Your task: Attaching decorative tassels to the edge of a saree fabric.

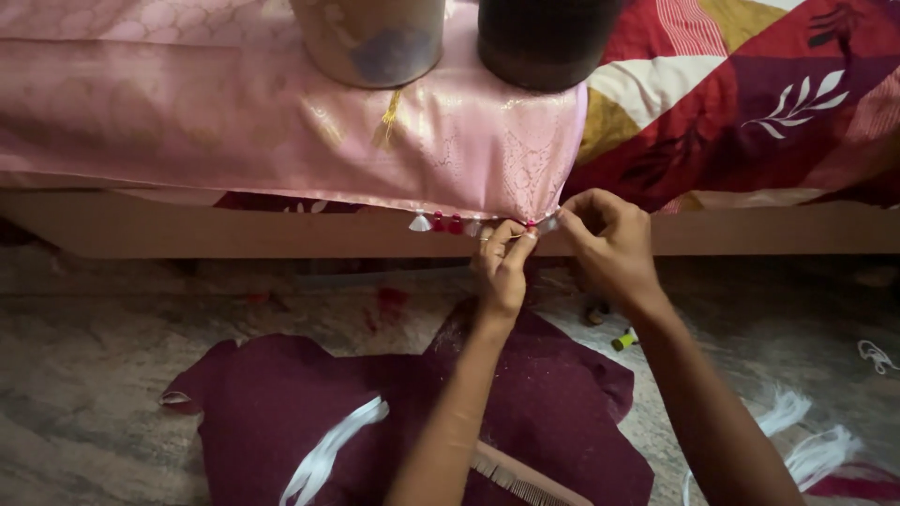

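1. Because the pink cloth [281,131] hangs over the side of the bed [750,230], its lower hem sits right at the height of my hands, so I can work on it from the floor [84,394] without lifting it.
2. My left hand [502,267] is pinched narrow, thumb and forefinger closed on the hem beside the last small tassel [531,225]; that grip keeps the edge taut.
3. My right hand [609,245] is closed just beside it, fingertips meeting at the same spot on the hem. What it holds is too small to tell for sure.
4. A row of finished tassels [441,223], white and red, already hangs along the hem to the left of my hands.
5. Two tubs [370,37], one pale and one dark, stand on the cloth atop the bed, and I judge they act as weights that stop it sliding off.
6. Below my arms a maroon cloth [281,412] lies spread on the floor with a comb [516,478] and a strip of white threads [328,450] on it, near at hand.
7. A small spool [624,339] lies on the floor near my right wrist, with more white threads well off to the right.
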